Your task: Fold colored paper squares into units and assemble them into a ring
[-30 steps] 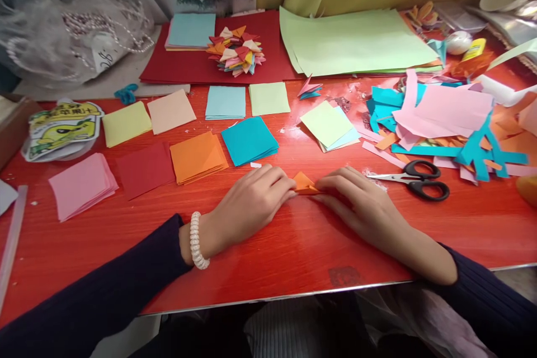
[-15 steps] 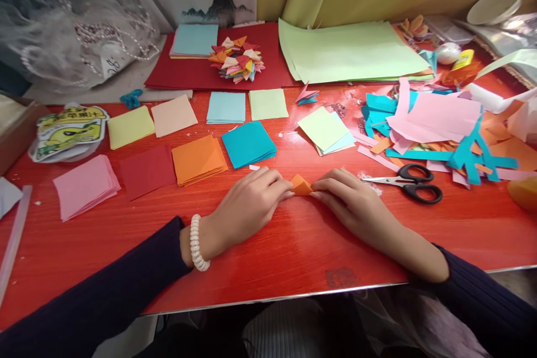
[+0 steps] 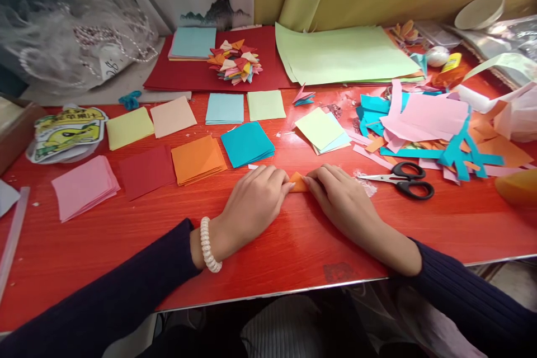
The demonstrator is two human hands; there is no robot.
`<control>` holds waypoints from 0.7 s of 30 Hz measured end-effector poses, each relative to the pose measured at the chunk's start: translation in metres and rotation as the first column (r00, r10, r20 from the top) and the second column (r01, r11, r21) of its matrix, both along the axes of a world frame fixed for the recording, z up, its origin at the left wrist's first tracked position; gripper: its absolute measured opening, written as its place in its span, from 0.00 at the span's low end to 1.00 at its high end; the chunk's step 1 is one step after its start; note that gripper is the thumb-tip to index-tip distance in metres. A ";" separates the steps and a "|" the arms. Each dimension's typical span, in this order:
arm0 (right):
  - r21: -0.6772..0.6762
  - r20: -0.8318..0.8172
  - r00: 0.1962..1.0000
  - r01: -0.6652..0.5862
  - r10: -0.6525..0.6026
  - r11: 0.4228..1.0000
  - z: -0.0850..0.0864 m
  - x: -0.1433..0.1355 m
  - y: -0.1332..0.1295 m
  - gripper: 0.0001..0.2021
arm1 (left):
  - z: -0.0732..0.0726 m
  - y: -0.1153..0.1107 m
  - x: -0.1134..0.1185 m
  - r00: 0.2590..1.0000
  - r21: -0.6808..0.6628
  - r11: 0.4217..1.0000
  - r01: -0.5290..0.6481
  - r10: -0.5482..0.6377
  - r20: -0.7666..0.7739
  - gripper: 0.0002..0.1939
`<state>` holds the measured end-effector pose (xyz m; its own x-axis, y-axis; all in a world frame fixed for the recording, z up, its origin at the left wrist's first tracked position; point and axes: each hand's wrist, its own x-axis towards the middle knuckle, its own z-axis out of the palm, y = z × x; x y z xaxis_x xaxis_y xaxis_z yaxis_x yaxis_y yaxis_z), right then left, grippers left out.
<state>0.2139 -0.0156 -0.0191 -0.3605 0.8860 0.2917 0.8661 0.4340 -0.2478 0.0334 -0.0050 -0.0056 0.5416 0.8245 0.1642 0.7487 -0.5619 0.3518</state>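
A small folded orange paper (image 3: 298, 183) lies on the red table between my hands. My left hand (image 3: 258, 201), with a pale coiled band at the wrist, pinches its left end. The right end is pinched by my right hand (image 3: 338, 196). Beyond my hands are a teal paper stack (image 3: 247, 144) and an orange stack (image 3: 198, 160). Black-handled scissors (image 3: 405, 179) lie to the right of my right hand. A pale green square (image 3: 319, 127) rests on other sheets behind it.
Pink (image 3: 85, 187) and red squares (image 3: 146, 173) lie at the left. Paper scraps (image 3: 428, 117) are heaped at the right. A folded-paper ring (image 3: 235, 61) and large green sheets (image 3: 344, 55) sit at the back. The table's near edge (image 3: 272, 293) runs below my forearms.
The orange paper now shows a narrower shape with a raised point. My right hand has shifted left and its fingers are more bent. The whole view has moved slightly.
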 end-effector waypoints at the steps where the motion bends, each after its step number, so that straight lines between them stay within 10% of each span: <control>1: 0.005 0.006 1.000 0.005 -0.005 1.000 0.000 0.000 0.000 0.11 | 0.000 0.001 0.000 1.000 -0.003 1.000 -0.002 0.002 0.015 0.09; 21: 0.066 0.087 0.996 0.013 -0.019 0.998 -0.004 -0.002 -0.001 0.09 | -0.002 0.002 0.003 0.998 0.068 0.997 -0.024 0.027 -0.049 0.08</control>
